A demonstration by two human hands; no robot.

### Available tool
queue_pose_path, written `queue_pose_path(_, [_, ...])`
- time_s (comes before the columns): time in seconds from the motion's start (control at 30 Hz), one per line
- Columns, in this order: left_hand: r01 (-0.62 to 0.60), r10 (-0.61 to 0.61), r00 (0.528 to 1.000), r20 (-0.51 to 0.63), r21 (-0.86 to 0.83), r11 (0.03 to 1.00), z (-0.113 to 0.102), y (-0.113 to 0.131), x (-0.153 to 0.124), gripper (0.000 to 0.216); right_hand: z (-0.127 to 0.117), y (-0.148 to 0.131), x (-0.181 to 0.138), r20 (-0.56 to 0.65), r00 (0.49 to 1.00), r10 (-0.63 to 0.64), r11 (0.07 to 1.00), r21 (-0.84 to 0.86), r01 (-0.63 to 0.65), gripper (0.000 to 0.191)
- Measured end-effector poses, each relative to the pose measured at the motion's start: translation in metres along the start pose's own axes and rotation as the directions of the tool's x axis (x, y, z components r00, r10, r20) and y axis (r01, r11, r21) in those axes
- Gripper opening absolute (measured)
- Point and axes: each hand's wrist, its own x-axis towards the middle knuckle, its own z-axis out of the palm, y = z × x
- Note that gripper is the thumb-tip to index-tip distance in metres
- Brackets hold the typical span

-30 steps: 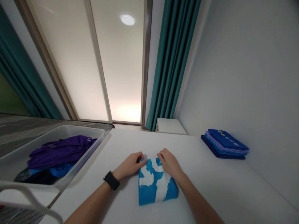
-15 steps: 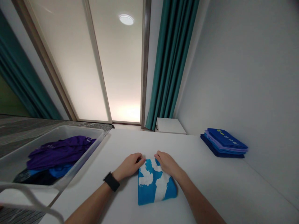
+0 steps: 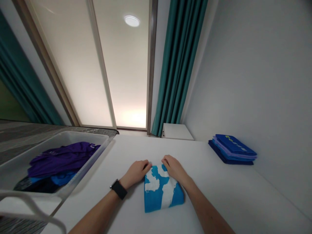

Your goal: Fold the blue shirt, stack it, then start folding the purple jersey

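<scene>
A folded blue cloth with a white print (image 3: 161, 191) lies on the white table (image 3: 219, 198) in front of me. My left hand (image 3: 136, 171), with a black watch on its wrist, rests at the cloth's far left corner, fingers curled onto its edge. My right hand (image 3: 173, 168) lies on the far right corner, fingers bent and pressed on the fabric. Both hands touch the cloth's far edge.
A clear plastic bin (image 3: 80, 169) at the left holds loose purple and blue garments (image 3: 58, 159). A stack of folded blue and purple clothes (image 3: 231, 149) sits at the right by the wall. A small white cabinet (image 3: 176, 131) and teal curtains (image 3: 177, 65) stand behind the table.
Both hands have stayed on the cloth's far edge, shifting only slightly. The cloth lies in the same place.
</scene>
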Motion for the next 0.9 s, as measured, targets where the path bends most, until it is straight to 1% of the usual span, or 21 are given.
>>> queue_pose_path(0.1, [-0.008, 0.008, 1.0, -0.018, 0.028, 1.0, 0.002, -0.001, 0.0, 0.039, -0.009, -0.001, -0.008, -0.043, 0.998, -0.042, 0.999, -0.009, 0.041, 0.028])
queue_pose_path(0.17, [-0.026, 0.027, 0.999, -0.04, 0.028, 0.999, 0.004, -0.002, 0.0, 0.038, -0.015, -0.008, -0.017, -0.03, 0.998, -0.058, 0.997, -0.057, 0.057, 0.031])
queue_pose_path(0.23, [-0.044, 0.045, 0.997, -0.056, 0.026, 0.999, 0.006, -0.004, 0.0, 0.036, -0.016, -0.022, -0.029, -0.009, 0.997, -0.081, 0.989, -0.121, 0.08, 0.035])
queue_pose_path(0.3, [-0.043, 0.044, 0.997, -0.056, 0.024, 0.999, 0.007, -0.005, 0.0, 0.035, -0.012, -0.037, -0.043, -0.016, 0.995, -0.101, 0.98, -0.174, 0.096, 0.042])
queue_pose_path(0.4, [-0.036, 0.037, 0.998, -0.052, 0.016, 0.999, 0.007, -0.005, 0.0, 0.035, 0.004, -0.056, -0.061, 0.003, 0.997, -0.072, 0.982, -0.173, 0.072, 0.057])
queue_pose_path(0.47, [-0.036, 0.037, 0.998, -0.055, 0.017, 0.999, 0.007, -0.004, 0.0, 0.035, 0.015, -0.061, -0.07, 0.0, 0.999, -0.049, 0.987, -0.155, 0.049, 0.066])
queue_pose_path(0.57, [-0.036, 0.038, 0.998, -0.053, 0.037, 0.999, 0.006, -0.001, 0.0, 0.034, 0.024, -0.06, -0.077, -0.019, 0.999, -0.043, 0.989, -0.141, 0.039, 0.068])
queue_pose_path(0.67, [-0.034, 0.037, 0.998, -0.043, 0.067, 0.997, 0.004, -0.001, -0.001, 0.034, 0.019, -0.055, -0.076, 0.015, 0.998, -0.067, 0.988, -0.139, 0.068, 0.068])
queue_pose_path(0.77, [-0.012, 0.015, 0.999, -0.033, 0.102, 0.995, -0.001, -0.004, -0.006, 0.034, 0.004, -0.046, -0.065, 0.113, 0.98, -0.163, 0.976, -0.125, 0.177, 0.067])
queue_pose_path(0.83, [0.013, -0.011, 1.0, -0.018, 0.115, 0.993, -0.006, -0.008, -0.01, 0.034, -0.009, -0.037, -0.052, 0.195, 0.941, -0.276, 0.949, -0.099, 0.298, 0.063])
queue_pose_path(0.9, [0.032, -0.032, 0.999, -0.002, 0.104, 0.994, -0.01, -0.012, -0.012, 0.033, -0.021, -0.028, -0.036, 0.258, 0.903, -0.345, 0.924, -0.078, 0.375, 0.058])
